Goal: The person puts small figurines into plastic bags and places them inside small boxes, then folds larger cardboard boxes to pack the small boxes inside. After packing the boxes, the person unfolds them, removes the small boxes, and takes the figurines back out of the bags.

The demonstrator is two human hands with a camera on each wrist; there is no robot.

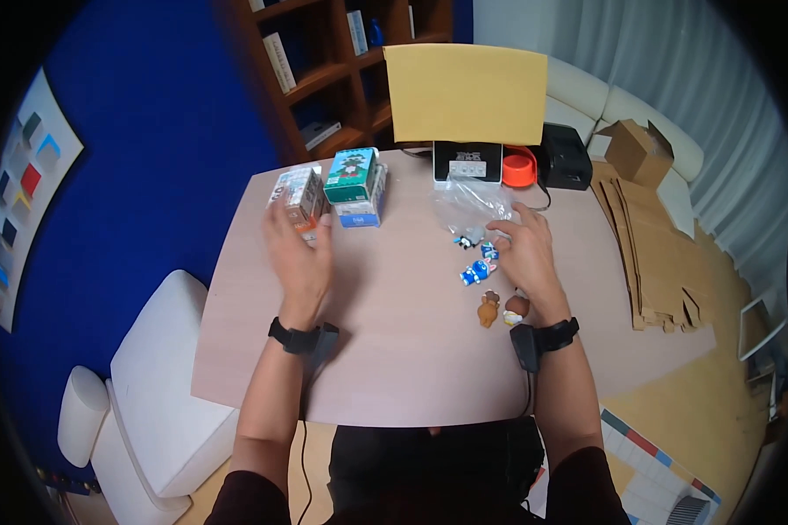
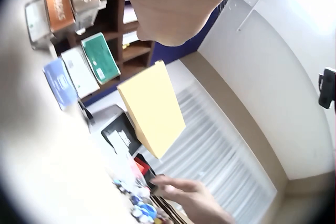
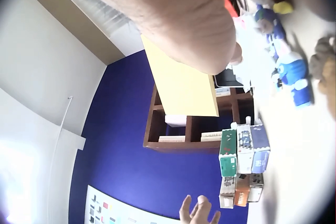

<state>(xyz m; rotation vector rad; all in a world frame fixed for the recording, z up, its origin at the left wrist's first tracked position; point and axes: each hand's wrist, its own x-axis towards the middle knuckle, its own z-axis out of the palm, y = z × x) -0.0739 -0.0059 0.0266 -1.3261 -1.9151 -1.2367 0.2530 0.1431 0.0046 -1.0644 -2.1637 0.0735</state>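
"Since the small figures lie so near the right hand (image 1: 530, 258), how should it work?"

"Lightly, I'd judge: fingertips from above, avoiding the blue figure (image 1: 476, 272) to its left, and raising the clear bag (image 1: 468, 203) ahead rather than dragging it over them."

"Is the bag gripped?"

"I cannot tell. Its fingers are partly bent at the bag's near side, with contact unclear."

"And the left hand (image 1: 299, 262)?"

"Open, fingers apart, with no hold visible. Brown box (image 1: 305, 194) just ahead, green box (image 1: 352, 178) ahead and to its right; I'd keep that thumb from knocking either."

"How do the arms lie?"

"Both forearms reach forward, slanting inward, backs of the hands up; the brown figure (image 1: 488, 311) is left of the right wrist."
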